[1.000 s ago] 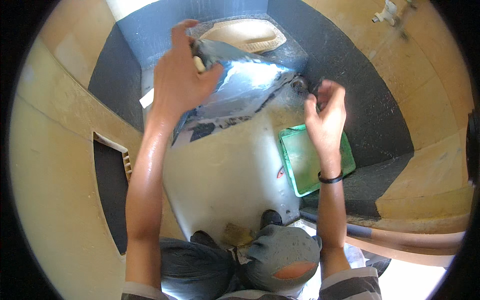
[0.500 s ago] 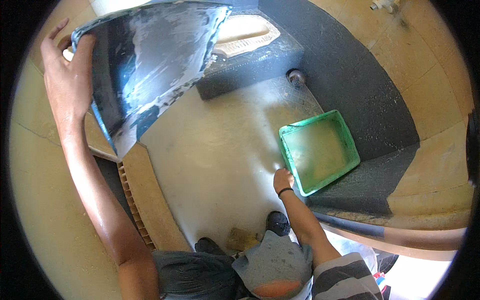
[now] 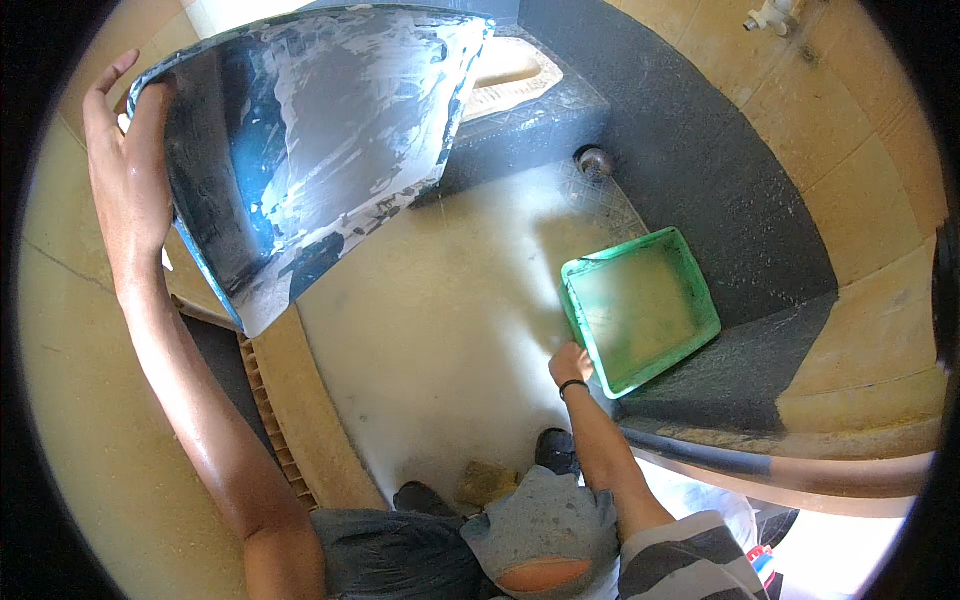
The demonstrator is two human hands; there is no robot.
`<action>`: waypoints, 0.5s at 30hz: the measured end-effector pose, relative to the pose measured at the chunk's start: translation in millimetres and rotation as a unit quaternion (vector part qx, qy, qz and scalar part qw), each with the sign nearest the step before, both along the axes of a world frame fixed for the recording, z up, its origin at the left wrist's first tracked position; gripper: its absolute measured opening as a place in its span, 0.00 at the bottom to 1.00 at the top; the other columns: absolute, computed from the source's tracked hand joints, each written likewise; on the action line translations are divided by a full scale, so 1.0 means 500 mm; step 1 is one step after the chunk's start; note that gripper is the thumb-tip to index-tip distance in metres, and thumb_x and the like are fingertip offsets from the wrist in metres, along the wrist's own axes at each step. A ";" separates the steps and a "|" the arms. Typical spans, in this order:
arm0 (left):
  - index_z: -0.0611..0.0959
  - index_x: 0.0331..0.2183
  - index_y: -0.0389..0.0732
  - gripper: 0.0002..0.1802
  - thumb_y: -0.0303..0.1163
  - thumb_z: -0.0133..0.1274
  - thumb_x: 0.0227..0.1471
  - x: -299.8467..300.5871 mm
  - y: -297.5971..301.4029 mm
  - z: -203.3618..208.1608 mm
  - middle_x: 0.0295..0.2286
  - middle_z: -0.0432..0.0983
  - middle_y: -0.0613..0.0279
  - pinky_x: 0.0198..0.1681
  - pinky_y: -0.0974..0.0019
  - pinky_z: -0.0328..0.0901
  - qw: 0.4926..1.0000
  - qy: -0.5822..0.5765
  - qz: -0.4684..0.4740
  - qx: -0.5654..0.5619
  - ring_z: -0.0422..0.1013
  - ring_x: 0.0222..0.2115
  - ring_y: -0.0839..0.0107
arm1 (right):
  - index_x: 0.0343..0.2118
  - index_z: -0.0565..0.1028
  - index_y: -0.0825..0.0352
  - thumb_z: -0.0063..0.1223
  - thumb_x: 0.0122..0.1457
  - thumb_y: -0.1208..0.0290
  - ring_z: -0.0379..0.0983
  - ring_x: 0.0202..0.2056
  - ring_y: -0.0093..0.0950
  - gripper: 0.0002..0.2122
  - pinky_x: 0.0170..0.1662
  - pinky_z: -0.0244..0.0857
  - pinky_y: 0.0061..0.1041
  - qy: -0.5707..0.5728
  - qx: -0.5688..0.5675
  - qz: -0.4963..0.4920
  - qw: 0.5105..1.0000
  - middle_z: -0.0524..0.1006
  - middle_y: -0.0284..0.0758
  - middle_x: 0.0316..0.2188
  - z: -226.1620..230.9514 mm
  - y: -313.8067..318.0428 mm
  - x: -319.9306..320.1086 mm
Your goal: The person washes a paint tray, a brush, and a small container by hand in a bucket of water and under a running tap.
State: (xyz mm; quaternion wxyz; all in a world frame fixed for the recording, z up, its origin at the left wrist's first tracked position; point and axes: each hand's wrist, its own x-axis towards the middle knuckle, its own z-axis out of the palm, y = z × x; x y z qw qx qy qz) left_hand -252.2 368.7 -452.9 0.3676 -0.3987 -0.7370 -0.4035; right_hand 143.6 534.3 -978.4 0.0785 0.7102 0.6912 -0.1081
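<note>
My left hand [image 3: 135, 175] grips the left edge of a large dark blue plastic tub [image 3: 350, 110], held up and tilted at the upper left. Whitish smears and streaks coat its surface. Its thumb lies over the rim; the other fingers are partly hidden behind. Low on the right, my right hand [image 3: 571, 364], with a dark band at the wrist, is closed at the near left rim of a green rectangular tub [image 3: 567, 290]. Cloudy liquid fills the green tub. What the curled fingertips do at that rim is partly hidden.
Murky water covers the floor [image 3: 420, 330]. A raised dark ledge bears a pale squat toilet pan [image 3: 520, 85]; a round pipe opening [image 3: 594, 161] is beside it. A tap [image 3: 770, 18] juts from the right wall. A sponge-like yellowish block [image 3: 487, 482] lies between my dark shoes.
The blue tub has swung slightly right and turned, showing more of its smeared surface. My left hand has shifted a little with it. My right hand stays at the green tub.
</note>
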 end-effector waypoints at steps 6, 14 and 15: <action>0.71 0.60 0.38 0.31 0.44 0.52 0.59 0.007 -0.001 0.008 0.50 0.76 0.44 0.57 0.57 0.63 1.000 -0.026 -0.012 0.001 0.74 0.50 0.57 | 0.28 0.84 0.64 0.62 0.54 0.48 0.83 0.38 0.40 0.20 0.43 0.76 0.40 0.139 0.010 -0.310 0.940 0.84 0.43 0.33 0.049 0.007 -0.037; 0.68 0.61 0.40 0.33 0.43 0.52 0.59 0.036 0.015 0.040 0.47 0.77 0.38 0.57 0.57 0.64 0.999 -0.030 0.019 -0.005 0.74 0.50 0.56 | 0.28 0.83 0.67 0.59 0.54 0.46 0.83 0.35 0.44 0.23 0.41 0.77 0.40 0.194 0.026 -0.364 0.911 0.84 0.46 0.32 0.062 0.024 -0.094; 0.68 0.61 0.40 0.33 0.43 0.52 0.59 0.034 0.015 0.040 0.47 0.77 0.38 0.57 0.57 0.64 0.999 -0.034 0.022 -0.005 0.74 0.50 0.56 | 0.30 0.82 0.68 0.58 0.54 0.47 0.83 0.35 0.44 0.23 0.41 0.77 0.40 0.215 0.015 -0.407 0.888 0.84 0.46 0.32 0.055 0.036 -0.103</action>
